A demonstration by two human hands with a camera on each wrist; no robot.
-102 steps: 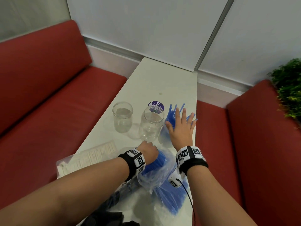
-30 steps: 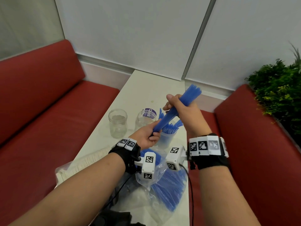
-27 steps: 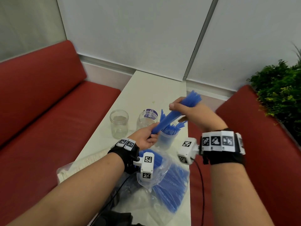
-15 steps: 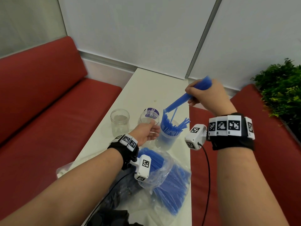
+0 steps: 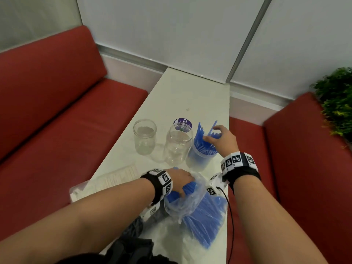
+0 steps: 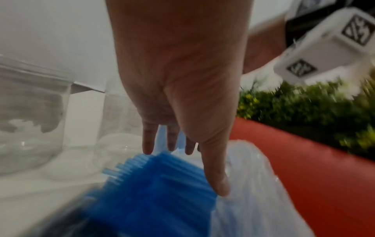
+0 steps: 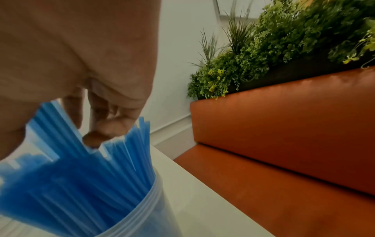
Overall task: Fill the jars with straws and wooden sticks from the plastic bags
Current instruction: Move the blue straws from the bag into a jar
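Three clear jars stand in a row on the white table (image 5: 190, 96). The left jar (image 5: 144, 137) and the middle jar (image 5: 178, 145) hold nothing. The right jar (image 5: 202, 159) is packed with blue straws (image 7: 85, 179). My right hand (image 5: 211, 133) hovers over that jar, loosely curled fingers touching the straw tops (image 7: 95, 137). My left hand (image 5: 181, 182) rests with straight fingers (image 6: 148, 144) on the ends of a blue straw bundle (image 6: 154, 192) inside a clear plastic bag (image 5: 198, 212).
A bag of wooden sticks (image 5: 114, 178) lies at the near left of the table. A purple lid (image 5: 182, 121) sits behind the middle jar. Red benches (image 5: 57, 115) flank the table, a green plant (image 5: 337, 100) stands at the right, and dark fabric (image 5: 133, 246) lies at the near edge.
My right hand carried a bunch of straws down into the right jar and let go. My left hand left the middle jar and dropped onto the straws in the bag.
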